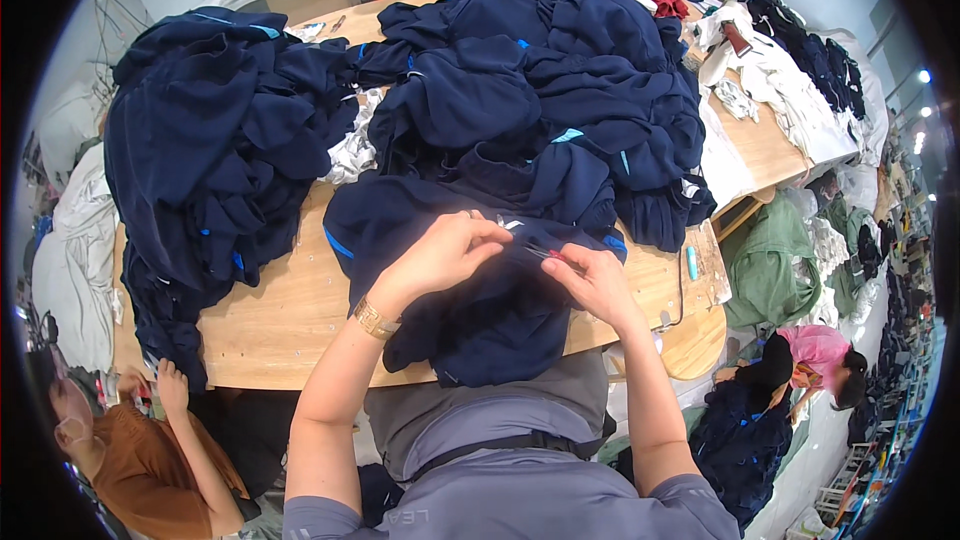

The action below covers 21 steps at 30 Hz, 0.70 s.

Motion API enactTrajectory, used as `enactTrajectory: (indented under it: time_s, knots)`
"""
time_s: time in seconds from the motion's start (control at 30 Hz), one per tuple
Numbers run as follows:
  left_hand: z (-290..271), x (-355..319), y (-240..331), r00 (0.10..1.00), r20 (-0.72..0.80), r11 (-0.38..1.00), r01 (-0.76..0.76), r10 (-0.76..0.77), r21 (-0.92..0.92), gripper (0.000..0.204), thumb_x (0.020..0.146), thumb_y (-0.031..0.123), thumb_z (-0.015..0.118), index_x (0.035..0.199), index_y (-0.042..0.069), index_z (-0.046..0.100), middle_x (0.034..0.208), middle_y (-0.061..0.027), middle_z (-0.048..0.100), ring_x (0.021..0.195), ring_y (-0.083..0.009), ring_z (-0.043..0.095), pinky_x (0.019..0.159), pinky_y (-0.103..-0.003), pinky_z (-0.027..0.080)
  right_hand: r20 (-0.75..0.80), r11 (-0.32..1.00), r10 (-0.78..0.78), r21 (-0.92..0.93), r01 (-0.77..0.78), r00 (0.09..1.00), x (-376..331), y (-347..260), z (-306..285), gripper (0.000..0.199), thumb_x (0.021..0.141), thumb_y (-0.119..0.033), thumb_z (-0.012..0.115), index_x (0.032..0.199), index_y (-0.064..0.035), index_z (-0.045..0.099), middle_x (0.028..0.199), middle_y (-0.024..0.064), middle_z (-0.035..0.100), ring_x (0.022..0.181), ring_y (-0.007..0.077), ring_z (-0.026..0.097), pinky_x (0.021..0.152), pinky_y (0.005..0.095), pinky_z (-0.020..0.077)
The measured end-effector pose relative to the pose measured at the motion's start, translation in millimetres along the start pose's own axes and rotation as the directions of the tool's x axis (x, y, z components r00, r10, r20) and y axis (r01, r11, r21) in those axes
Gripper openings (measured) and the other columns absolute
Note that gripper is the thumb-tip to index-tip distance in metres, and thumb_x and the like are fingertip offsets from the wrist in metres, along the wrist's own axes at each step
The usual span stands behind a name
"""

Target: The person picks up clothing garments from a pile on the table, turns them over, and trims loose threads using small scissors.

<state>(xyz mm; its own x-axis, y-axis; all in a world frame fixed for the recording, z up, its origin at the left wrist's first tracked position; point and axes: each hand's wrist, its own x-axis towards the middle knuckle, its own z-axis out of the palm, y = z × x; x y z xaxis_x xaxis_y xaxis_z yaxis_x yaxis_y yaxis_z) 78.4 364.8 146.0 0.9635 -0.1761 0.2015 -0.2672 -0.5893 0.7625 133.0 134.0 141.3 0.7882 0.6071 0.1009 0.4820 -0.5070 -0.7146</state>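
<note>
A dark navy garment (470, 310) with light-blue trim lies in front of me, its lower part hanging over the near table edge. My left hand (455, 252), a gold-coloured watch on its wrist, is closed with fingertips pinched at the garment's cloth, beside a small white tag (513, 225). To its right, my right hand (592, 283) is closed around small thread snips (537, 251) with a red part. Their metal blades point left toward the left fingertips, over the navy cloth. Blur hides whether the blades touch it.
Large heaps of navy garments (220, 130) cover the wooden table (270, 340) at left and behind. A light-blue marker-like stick (691, 262) lies at right. People sit at lower left (160, 450) and lower right (815, 360); another is across the table. A green sack (770, 265) stands right.
</note>
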Motion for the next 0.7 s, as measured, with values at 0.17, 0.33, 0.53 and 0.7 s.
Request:
enactTrajectory:
  time_s: [0.17, 0.33, 0.53, 0.7]
  knots:
    - [4, 1, 2, 0.997, 0.069, 0.993, -0.045, 0.037, 0.112, 0.007, 0.078, 0.008, 0.063, 0.083, 0.002, 0.063, 0.074, -0.012, 0.059, 0.075, -0.0284, 0.057, 0.07, -0.039, 0.045, 0.043, 0.999, 0.021, 0.026, -0.023, 0.999, -4, 2, 3, 0.043, 0.083, -0.045, 0.061, 0.073, -0.0031, 0.06, 0.054, 0.0123, 0.052, 0.052, 0.0293, 0.055, 0.05, 0.037, 0.039]
    - [9, -4, 1, 0.994, -0.023, 0.99, -0.103, 0.106, 0.101, 0.006, 0.079, 0.005, 0.063, 0.083, 0.002, 0.06, 0.074, -0.0112, 0.059, 0.07, -0.0277, 0.057, 0.065, -0.036, 0.046, 0.075, 0.998, -0.036, -0.043, 0.04, 0.997, -3, -1, -2, 0.044, 0.082, -0.046, 0.061, 0.07, -0.0031, 0.058, 0.054, 0.0128, 0.052, 0.053, 0.0309, 0.054, 0.05, 0.0374, 0.0385]
    - [17, -13, 2, 0.974, -0.152, 0.986, -0.159, 0.166, 0.056, 0.004, 0.082, 0.004, 0.059, 0.085, 0.002, 0.058, 0.075, -0.0125, 0.059, 0.075, -0.0295, 0.059, 0.066, -0.037, 0.047, 0.162, 0.984, -0.116, -0.113, 0.136, 0.98, 8, -6, -7, 0.046, 0.082, -0.048, 0.06, 0.066, -0.0044, 0.058, 0.053, 0.0131, 0.052, 0.054, 0.0319, 0.055, 0.05, 0.0387, 0.039]
    - [18, -16, -1, 0.983, -0.138, 0.992, -0.123, 0.125, 0.02, 0.005, 0.083, 0.004, 0.057, 0.088, 0.001, 0.057, 0.079, -0.0137, 0.061, 0.077, -0.0298, 0.06, 0.067, -0.036, 0.048, 0.197, 0.969, -0.151, -0.165, 0.185, 0.969, 17, -7, -8, 0.048, 0.082, -0.05, 0.058, 0.065, -0.005, 0.057, 0.051, 0.0131, 0.052, 0.054, 0.0322, 0.055, 0.049, 0.0392, 0.0387]
